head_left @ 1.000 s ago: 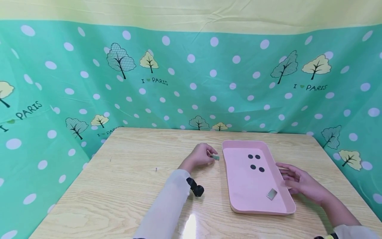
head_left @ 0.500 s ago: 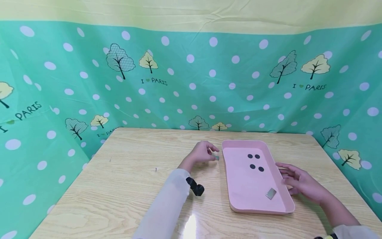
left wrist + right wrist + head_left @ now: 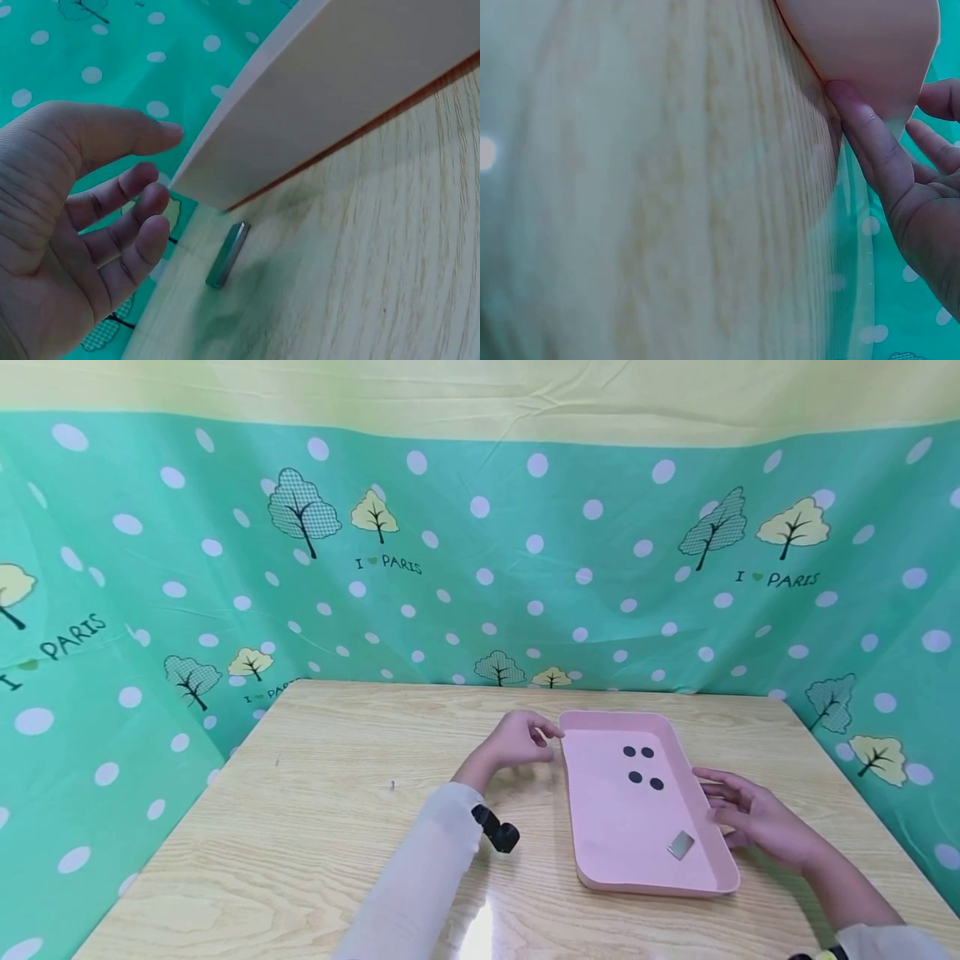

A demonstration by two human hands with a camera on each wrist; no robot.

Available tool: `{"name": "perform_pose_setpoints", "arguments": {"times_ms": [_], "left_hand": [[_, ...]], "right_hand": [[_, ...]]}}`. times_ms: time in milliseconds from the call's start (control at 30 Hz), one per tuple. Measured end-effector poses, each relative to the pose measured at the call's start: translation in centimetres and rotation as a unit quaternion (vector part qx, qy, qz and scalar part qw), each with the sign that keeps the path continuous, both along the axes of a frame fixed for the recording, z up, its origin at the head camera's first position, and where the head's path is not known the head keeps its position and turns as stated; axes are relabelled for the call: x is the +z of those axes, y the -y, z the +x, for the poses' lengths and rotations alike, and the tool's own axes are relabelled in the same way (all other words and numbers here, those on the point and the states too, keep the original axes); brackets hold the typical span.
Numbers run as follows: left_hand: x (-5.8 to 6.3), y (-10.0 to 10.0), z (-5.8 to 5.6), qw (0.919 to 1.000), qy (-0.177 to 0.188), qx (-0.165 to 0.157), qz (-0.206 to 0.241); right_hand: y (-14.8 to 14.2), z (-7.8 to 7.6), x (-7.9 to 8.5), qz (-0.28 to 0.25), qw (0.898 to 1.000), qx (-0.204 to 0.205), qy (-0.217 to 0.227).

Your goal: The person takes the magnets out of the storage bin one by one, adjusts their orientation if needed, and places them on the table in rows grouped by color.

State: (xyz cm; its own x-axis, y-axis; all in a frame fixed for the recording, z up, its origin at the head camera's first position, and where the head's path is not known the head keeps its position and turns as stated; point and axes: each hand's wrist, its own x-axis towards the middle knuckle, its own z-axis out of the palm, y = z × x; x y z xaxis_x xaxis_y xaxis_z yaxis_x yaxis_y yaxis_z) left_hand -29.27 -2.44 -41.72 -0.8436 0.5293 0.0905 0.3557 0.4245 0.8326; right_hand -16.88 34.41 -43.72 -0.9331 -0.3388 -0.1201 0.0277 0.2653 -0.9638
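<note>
My left hand (image 3: 519,741) is at the left rim of a pink tray (image 3: 618,827), its fingers loosely bent and holding nothing. Below that hand, the left wrist view has a small flat metallic block (image 3: 228,255) lying on the wooden table beside the tray's outer wall. In the head view the hand hides this block. My right hand (image 3: 757,818) touches the tray's right side with fairly straight fingers; in the right wrist view its thumb (image 3: 874,139) lies along the lower wall. Inside the tray are several black discs (image 3: 635,777) and a silver rectangular piece (image 3: 681,845).
The wooden table (image 3: 300,860) extends left of the tray and carries a tiny purplish bit (image 3: 392,785). A green dotted curtain (image 3: 450,552) hangs along the table's back and sides. A black wrist device (image 3: 497,829) sits on the left sleeve.
The left fingers have let go of the small block, leaving it on the table, and the hand has shifted slightly right to the tray's rim. The right hand stays at the tray.
</note>
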Motion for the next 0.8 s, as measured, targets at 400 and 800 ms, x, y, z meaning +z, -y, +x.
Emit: {"name": "perform_pose_setpoints", "arguments": {"times_ms": [400,800], "left_hand": [[1.1,-1.0,0.5,0.9984,0.021,-0.042,0.031],[2.3,-2.5,1.4,0.9975,0.016,-0.049,0.048]], "right_hand": [[-0.1,0.0,0.1,0.001,1.000,0.005,-0.003],[0.0,0.0,-0.1,0.007,1.000,-0.007,-0.002]]}}
